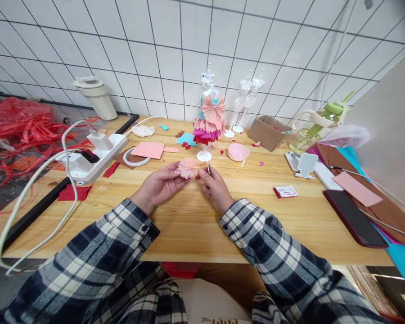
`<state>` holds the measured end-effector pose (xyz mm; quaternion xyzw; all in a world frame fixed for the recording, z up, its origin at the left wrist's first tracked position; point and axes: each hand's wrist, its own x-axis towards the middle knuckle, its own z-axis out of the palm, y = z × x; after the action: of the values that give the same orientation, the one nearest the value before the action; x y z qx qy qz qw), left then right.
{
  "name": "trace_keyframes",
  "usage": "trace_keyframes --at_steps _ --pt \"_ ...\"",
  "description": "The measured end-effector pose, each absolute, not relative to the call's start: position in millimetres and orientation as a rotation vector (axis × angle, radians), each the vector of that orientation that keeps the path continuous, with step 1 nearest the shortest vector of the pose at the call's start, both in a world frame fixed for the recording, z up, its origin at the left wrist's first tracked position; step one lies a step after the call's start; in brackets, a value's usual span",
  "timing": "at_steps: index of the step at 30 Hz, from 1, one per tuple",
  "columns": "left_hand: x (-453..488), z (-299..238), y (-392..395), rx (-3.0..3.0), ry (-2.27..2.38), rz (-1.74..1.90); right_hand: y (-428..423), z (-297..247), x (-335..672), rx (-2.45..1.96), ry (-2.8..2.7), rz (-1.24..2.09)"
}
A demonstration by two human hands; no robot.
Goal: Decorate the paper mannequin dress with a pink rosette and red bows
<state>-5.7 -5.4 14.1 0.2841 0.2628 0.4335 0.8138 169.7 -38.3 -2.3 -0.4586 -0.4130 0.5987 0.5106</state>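
A pleated pink paper rosette (188, 167) is pinched between the thumb and fingers of my left hand (164, 183), above the wooden table. Just right of it, my right hand (216, 185) is closed on a slim dark metal tool (208, 168); its working end is hidden, so its kind cannot be told. My right fingertips are close to the rosette's right edge. Behind the hands stands a small white dress form (207, 82) on a round white base (204, 156). It wears a skirt of pink, magenta and red paper ruffles (207, 128) and a large pleated pink paper fan (213, 109).
Left are pink paper sheets (147, 150), a white tape roll (128, 157) and a power strip (97, 157) with looping cables. A pink bowl (238, 152), cardboard box (267, 133) and bare dress forms (248, 92) stand behind; a phone (354, 218) and bottle (307, 139) are right.
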Motion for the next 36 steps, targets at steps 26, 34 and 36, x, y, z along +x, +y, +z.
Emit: trace_keyframes --at_steps 26,34,36 --pt "-2.6 4.3 -5.5 0.928 0.791 0.785 -28.8 -25.9 173.1 -1.02 -1.143 1.459" --pt "-1.2 7.3 -5.8 0.925 0.807 0.789 -30.4 -20.4 174.0 -1.071 -1.157 1.408" --pt "-3.2 6.9 -4.4 0.908 0.805 0.821 -32.5 -13.8 174.4 -1.085 -1.086 1.439"
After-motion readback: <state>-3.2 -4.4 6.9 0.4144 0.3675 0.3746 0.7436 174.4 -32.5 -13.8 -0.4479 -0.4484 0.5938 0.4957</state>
